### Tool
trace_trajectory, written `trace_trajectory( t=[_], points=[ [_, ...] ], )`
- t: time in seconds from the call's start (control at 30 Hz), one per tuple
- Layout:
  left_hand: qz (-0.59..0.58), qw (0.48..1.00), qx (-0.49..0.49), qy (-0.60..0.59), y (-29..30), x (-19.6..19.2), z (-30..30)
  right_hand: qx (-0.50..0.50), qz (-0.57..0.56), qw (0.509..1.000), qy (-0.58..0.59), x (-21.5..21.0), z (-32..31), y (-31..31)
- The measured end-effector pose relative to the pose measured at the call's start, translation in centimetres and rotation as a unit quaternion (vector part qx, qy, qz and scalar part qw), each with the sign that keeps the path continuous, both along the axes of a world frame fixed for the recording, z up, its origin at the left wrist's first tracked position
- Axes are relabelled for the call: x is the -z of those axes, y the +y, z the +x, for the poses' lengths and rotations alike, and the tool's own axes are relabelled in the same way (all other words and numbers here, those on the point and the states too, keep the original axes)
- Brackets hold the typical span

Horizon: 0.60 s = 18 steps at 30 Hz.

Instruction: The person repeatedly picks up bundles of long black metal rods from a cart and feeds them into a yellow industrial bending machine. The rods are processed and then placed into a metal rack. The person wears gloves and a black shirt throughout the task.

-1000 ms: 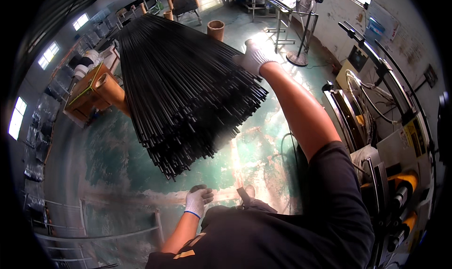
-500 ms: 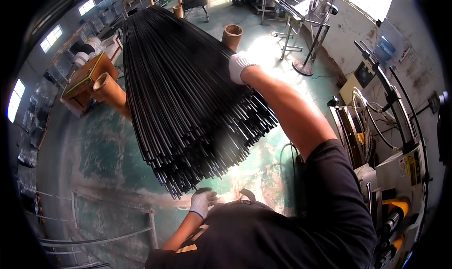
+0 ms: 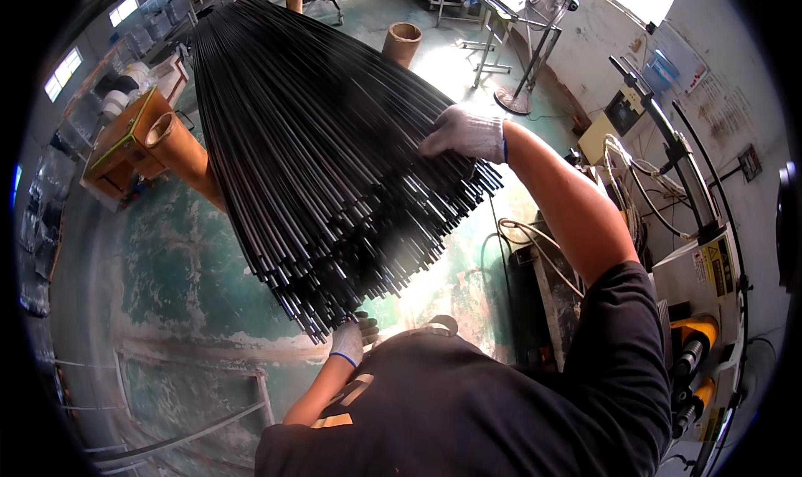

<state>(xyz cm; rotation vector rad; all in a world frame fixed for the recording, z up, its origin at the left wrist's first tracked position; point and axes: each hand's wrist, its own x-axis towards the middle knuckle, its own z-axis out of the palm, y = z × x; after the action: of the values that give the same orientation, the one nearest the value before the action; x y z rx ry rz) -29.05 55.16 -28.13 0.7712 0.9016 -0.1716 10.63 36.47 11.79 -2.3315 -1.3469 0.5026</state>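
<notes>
Black rods (image 3: 309, 143) — mottled green floor (image 3: 175, 264).

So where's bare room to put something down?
Green floor left of the black rods, between the left brown tube and the metal rail; also sunlit floor between the right tube and the pedestal fan. Rods crowd the middle; cables and a machine crowd the right.

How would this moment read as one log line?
gloved right hand: on the black rods | gloved left hand: by the near rod ends, contact unclear | brown tube: at the rods' left
</notes>
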Motion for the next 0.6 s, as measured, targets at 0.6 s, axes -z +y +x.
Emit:
trace_trajectory(
  t=[0.6],
  points=[
    [0.043, 0.997, 0.06, 0.012, 0.2, -3.9, -0.5, 0.215, 0.112, 0.913, 0.329, -0.1, -7.0, -3.0]
  ],
)
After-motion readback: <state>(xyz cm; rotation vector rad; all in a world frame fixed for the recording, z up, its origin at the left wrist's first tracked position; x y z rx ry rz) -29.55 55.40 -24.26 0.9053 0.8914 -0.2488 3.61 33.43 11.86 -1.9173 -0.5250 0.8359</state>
